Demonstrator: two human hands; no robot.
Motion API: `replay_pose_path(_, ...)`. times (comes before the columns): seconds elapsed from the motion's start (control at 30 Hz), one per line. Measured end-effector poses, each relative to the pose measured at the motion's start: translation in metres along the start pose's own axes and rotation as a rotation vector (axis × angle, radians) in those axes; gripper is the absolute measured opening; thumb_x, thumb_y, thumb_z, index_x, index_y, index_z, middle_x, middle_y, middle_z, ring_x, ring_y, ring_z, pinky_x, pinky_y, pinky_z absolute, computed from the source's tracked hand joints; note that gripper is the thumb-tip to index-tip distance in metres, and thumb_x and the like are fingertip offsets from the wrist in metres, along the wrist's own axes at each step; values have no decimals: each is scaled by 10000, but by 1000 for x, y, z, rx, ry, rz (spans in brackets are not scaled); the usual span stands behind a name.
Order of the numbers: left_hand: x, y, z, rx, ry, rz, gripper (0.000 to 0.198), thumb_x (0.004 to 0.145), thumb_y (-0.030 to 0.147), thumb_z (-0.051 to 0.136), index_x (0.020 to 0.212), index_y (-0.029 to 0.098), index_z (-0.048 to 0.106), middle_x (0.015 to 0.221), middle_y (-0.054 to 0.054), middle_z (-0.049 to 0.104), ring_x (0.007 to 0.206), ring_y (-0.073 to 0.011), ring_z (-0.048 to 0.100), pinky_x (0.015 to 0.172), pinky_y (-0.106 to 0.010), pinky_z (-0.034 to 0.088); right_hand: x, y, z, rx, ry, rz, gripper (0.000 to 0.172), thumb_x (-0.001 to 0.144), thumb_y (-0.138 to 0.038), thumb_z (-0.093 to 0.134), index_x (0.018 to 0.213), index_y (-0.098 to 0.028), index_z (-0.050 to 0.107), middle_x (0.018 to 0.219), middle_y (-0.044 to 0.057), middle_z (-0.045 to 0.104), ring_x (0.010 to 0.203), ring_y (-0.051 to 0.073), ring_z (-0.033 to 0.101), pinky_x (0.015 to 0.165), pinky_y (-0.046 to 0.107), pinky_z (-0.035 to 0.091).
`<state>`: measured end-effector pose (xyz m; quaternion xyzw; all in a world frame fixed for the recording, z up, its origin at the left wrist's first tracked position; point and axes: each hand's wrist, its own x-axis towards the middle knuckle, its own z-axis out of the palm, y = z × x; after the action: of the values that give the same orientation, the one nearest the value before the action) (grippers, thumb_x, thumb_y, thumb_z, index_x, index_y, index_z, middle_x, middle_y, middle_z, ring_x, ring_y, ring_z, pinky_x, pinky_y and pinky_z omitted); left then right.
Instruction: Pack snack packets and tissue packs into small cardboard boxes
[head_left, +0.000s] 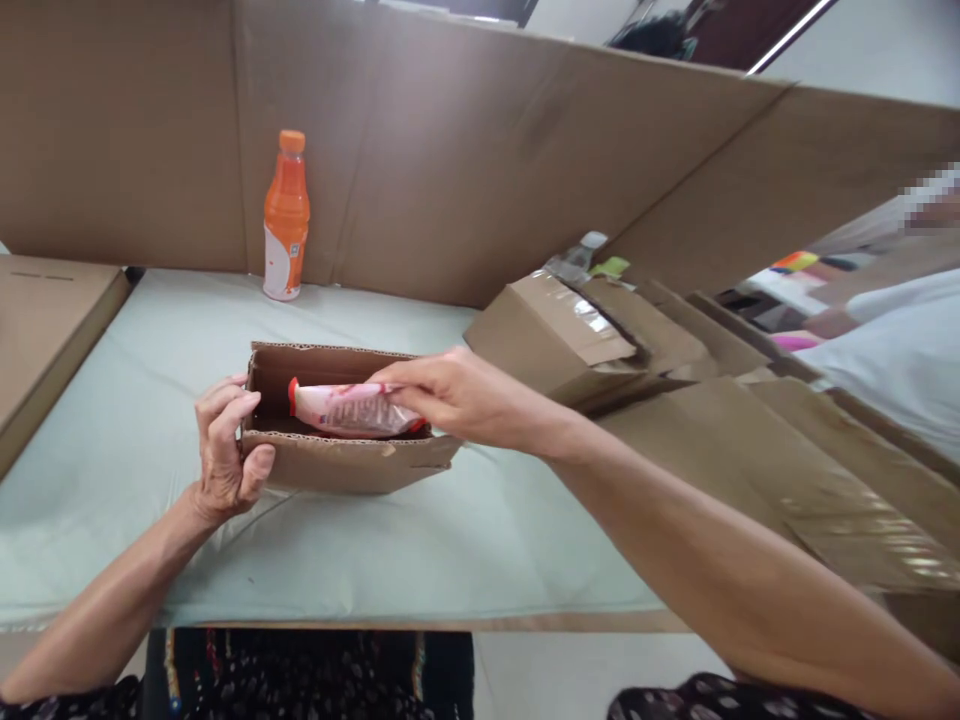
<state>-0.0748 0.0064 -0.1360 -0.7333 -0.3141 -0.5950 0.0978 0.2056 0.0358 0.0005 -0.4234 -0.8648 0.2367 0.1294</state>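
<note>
An open-topped cardboard box (352, 464) stands on the pale green table cover in front of me. At its left end my left hand (227, 445) is closed around the edge, fingers at the back corner and thumb at the front. My right hand (457, 400) pinches the upper right part of a pink and white plastic packet (352, 409) with red ends. The packet lies lengthwise within the box opening, its lower side hidden behind the front wall. Print shows on the packet, too small to read.
An orange drink bottle (286, 215) stands behind the box, before a tall cardboard screen (450, 150). At right are several cardboard boxes (555, 330) and a clear bottle (577, 258). A flat carton (52, 330) lies at left. Part of another person (900, 340) shows far right.
</note>
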Motion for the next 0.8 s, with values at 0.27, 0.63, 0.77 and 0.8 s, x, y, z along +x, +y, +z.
replay_pose_path(0.27,-1,1,1,19,-15,4,419,1057,405,459,1450,265,491,1221,-121,569,1239,-328,603,1038,-568,557,40,8,12,-173,-326,14,342,945,-141,532,1099,-249,818,1121,23,830,1018,205,737,880,301,508)
replay_pose_path(0.63,5,-2,-4,19,-75,18,505,1029,240,532,1530,246,470,1309,-147,606,1303,-319,608,1077,-552,563,9,-16,-2,37,-213,-133,369,1032,-422,546,1229,-229,792,1254,58,797,1118,234,738,985,352,570)
replay_pose_path(0.77,12,-4,-11,-33,-207,-23,591,1057,225,507,1633,245,380,1505,-181,583,1406,-304,578,1144,-517,533,-18,-6,10,18,129,-128,357,1012,-394,602,1271,-218,773,1466,117,685,1392,294,611,1177,466,496)
replay_pose_path(0.8,13,-5,-12,-63,-236,-36,616,1067,248,502,1660,250,334,1538,-184,574,1430,-304,568,1163,-524,519,-23,0,13,30,160,-97,374,1005,-401,616,1300,-221,760,1507,124,653,1429,303,582,1173,480,506)
